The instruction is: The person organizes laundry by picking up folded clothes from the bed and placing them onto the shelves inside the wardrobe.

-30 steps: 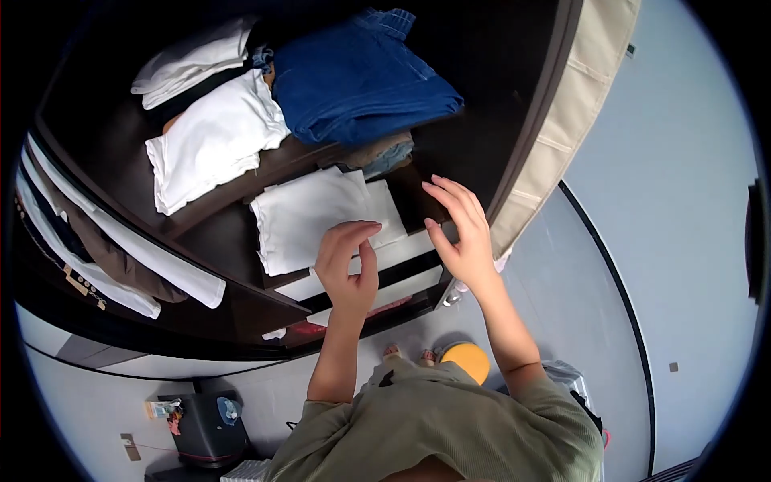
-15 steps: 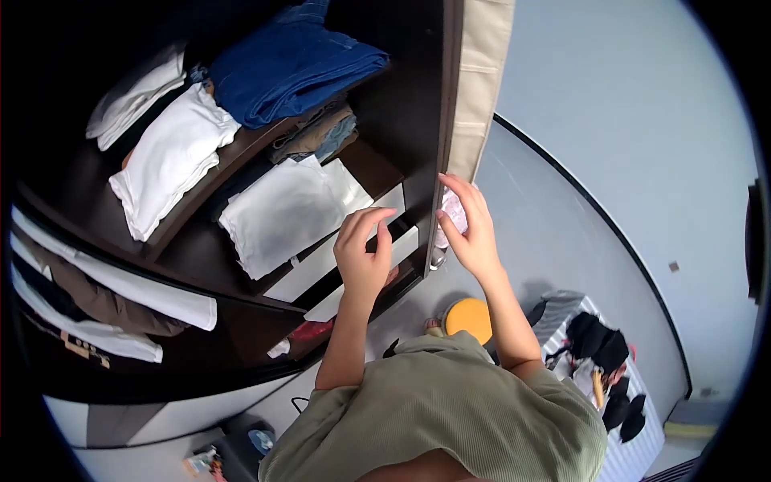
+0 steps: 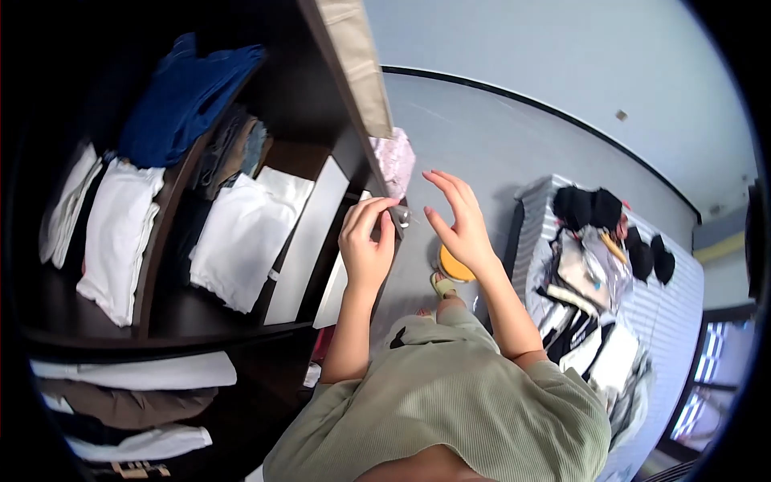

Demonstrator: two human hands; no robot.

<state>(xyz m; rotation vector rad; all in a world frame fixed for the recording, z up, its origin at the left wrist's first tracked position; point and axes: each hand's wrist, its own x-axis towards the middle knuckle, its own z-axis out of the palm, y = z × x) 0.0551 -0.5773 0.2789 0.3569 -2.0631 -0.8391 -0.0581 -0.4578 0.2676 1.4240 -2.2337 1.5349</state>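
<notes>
My left hand (image 3: 368, 239) is raised in front of the wardrobe drawers, fingers curved and thumb apart, holding nothing. To its right, my right hand (image 3: 459, 218) hangs in the air over the floor, fingers spread and nothing in it. A gap separates the two hands. Left of my left hand, folded white clothes (image 3: 245, 233) lie on a dark wardrobe shelf beside a white drawer front (image 3: 309, 241). Folded blue jeans (image 3: 181, 104) and another white folded garment (image 3: 120, 233) rest in the adjoining compartment.
A bed with a striped cover (image 3: 658, 321) stands at the right, with black items (image 3: 588, 207) and a pile of clothes and bags (image 3: 590, 273) on it. A yellow stool (image 3: 455, 263) is by my feet. Garments hang (image 3: 136, 402) at the lower left. Pink fabric (image 3: 393, 163) hangs beyond the wardrobe edge.
The view has turned right, so the wardrobe has shifted left and the bed has come into sight. Both hands remain raised, apart and empty.
</notes>
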